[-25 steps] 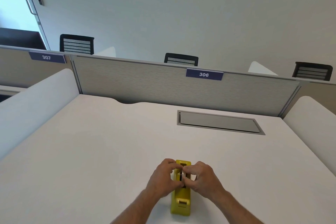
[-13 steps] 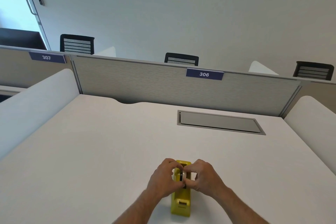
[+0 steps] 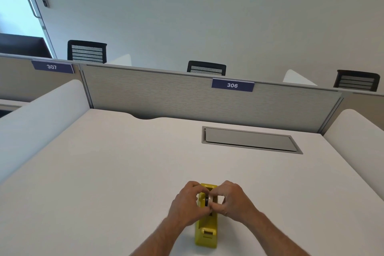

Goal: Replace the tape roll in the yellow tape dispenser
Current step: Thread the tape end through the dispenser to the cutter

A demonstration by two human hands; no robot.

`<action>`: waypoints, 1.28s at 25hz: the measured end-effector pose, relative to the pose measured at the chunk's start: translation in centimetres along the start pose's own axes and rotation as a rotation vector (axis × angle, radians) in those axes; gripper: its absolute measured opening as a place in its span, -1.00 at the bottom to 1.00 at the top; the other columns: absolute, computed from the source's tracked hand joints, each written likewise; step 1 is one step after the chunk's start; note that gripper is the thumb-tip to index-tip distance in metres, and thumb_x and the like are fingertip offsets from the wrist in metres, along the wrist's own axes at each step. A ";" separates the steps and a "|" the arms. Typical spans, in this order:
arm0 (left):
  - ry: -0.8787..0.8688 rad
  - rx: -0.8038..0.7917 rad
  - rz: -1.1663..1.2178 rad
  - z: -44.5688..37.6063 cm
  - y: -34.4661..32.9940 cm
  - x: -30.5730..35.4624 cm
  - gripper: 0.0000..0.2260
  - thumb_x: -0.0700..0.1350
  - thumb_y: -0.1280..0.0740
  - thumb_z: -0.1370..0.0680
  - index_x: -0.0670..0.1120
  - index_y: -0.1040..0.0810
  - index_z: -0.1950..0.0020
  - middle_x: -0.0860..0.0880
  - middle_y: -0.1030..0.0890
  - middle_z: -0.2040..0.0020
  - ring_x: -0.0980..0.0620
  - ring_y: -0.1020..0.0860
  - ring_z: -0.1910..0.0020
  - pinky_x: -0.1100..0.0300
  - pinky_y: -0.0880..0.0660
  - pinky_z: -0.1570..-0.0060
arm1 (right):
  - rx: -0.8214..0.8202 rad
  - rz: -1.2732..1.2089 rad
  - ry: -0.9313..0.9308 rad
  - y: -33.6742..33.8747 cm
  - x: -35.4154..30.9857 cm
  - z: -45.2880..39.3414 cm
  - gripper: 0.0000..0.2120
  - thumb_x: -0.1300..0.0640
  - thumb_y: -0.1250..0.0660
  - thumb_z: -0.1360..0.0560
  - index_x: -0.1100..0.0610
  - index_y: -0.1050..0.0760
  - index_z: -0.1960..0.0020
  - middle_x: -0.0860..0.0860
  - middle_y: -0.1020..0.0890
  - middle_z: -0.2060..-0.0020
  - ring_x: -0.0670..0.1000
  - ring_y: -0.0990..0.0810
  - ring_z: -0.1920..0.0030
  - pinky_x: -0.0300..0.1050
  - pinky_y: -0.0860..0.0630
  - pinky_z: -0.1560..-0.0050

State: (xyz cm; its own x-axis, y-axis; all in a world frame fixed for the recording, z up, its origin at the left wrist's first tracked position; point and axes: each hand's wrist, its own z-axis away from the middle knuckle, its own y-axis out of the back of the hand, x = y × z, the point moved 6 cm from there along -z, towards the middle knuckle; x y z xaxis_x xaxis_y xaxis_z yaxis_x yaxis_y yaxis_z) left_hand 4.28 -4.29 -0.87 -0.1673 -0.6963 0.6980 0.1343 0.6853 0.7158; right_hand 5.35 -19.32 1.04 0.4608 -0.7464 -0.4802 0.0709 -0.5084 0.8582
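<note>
The yellow tape dispenser (image 3: 206,233) stands on the white desk (image 3: 116,172) near its front edge, its cutter end towards me. A tape roll (image 3: 209,199) with a dark core sits upright in the dispenser's cradle. My left hand (image 3: 186,206) pinches the roll from the left. My right hand (image 3: 233,201) pinches it from the right, fingertips meeting over the roll. Much of the roll and the cradle is hidden by my fingers.
A grey flap cover (image 3: 249,140) is set into the desk at the back right. A grey partition (image 3: 207,102) labelled 306 closes the far side, with white side panels (image 3: 41,120) left and right. Black chair backs (image 3: 87,51) show behind it.
Both hands stay pinched on the roll over the dispenser. The fingers have shifted slightly, so a little more of the roll and its dark core shows.
</note>
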 end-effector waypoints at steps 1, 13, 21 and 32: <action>0.004 -0.001 0.000 0.0 0.0 0.0 -0.61 0.19 -0.48 -0.33 0.20 -0.57 -0.13 0.23 -0.44 -0.22 0.18 -0.52 -0.03 0.17 -0.59 -0.02 | -0.005 0.000 0.006 0.0 0.0 0.0 -0.87 -0.06 -0.38 -0.42 -0.08 -0.67 0.10 -0.19 -0.70 0.26 -0.12 -0.50 0.15 -0.28 -0.47 0.17; 0.015 -0.017 -0.036 -0.2 -0.3 -0.3 -0.56 0.19 -0.53 -0.32 0.20 -0.56 -0.16 0.20 -0.44 -0.26 0.14 -0.53 -0.07 0.16 -0.59 -0.05 | -0.059 -0.061 -0.049 -0.1 0.8 -0.3 -0.80 -0.13 -0.43 -0.36 -0.15 -0.68 0.04 -0.29 -0.69 0.18 -0.16 -0.51 0.07 -0.24 -0.52 0.13; 0.033 -0.034 -0.069 -0.2 -0.5 -0.4 -0.55 0.17 -0.54 -0.33 0.22 -0.53 -0.17 0.20 -0.42 -0.29 0.14 -0.52 -0.08 0.14 -0.59 -0.07 | -0.063 -0.084 -0.083 0.2 1.1 -0.8 -0.89 0.00 -0.41 -0.50 -0.16 -0.70 0.04 -0.33 -0.67 0.23 -0.16 -0.55 0.08 -0.17 -0.53 0.06; 0.038 -0.064 -0.074 -0.4 -0.9 -0.6 -0.40 0.18 -0.55 -0.34 0.24 -0.49 -0.35 0.17 -0.37 -0.38 0.11 -0.51 -0.15 0.12 -0.57 -0.13 | -0.060 -0.120 -0.067 0.5 0.9 -0.5 -0.86 -0.05 -0.45 -0.42 -0.22 -0.68 0.04 -0.26 -0.73 0.16 -0.16 -0.57 0.06 -0.30 -0.51 0.13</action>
State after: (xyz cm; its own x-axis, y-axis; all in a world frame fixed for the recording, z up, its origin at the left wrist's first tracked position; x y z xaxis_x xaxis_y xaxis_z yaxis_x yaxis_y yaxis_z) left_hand 4.67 -4.61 -1.94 -0.1424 -0.7527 0.6428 0.1852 0.6177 0.7643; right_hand 6.23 -20.05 1.08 0.3862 -0.7097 -0.5892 0.1759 -0.5704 0.8023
